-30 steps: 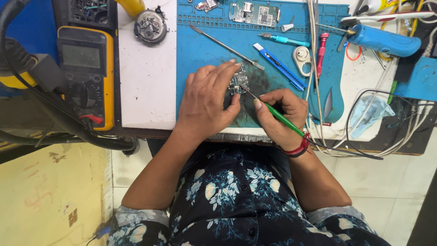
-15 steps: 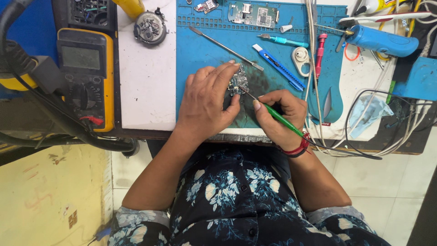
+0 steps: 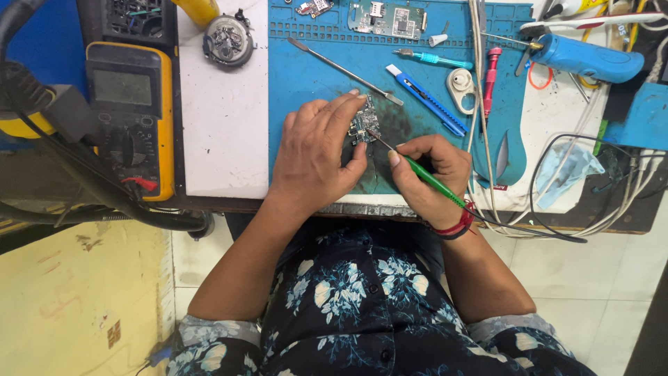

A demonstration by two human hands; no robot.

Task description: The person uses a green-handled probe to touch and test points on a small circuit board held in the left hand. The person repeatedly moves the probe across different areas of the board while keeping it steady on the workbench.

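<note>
Circuit board (image 3: 363,125), small and dark, is lying on the blue mat (image 3: 306,69) near the front edge of the surface, and we are pinning it there with our left hand (image 3: 316,157): fingertips pressed down along its far and left edges, thumb curled in from the near side, a grip closed on the board itself. Our right hand (image 3: 431,177) is pinching a green-handled probe (image 3: 431,182) like a pen, its thin metal tip touching the board's right edge. Compared with a second ago almost nothing is shifting; both hands are staying where they were and the tip is keeping to the same spot, so we judge we are working steadily at one point, not moving on. A metal spudger (image 3: 344,69) and a blue utility knife (image 3: 424,99) are lying untouched just beyond. A yellow multimeter (image 3: 132,118) is resting well off to the left.
</note>
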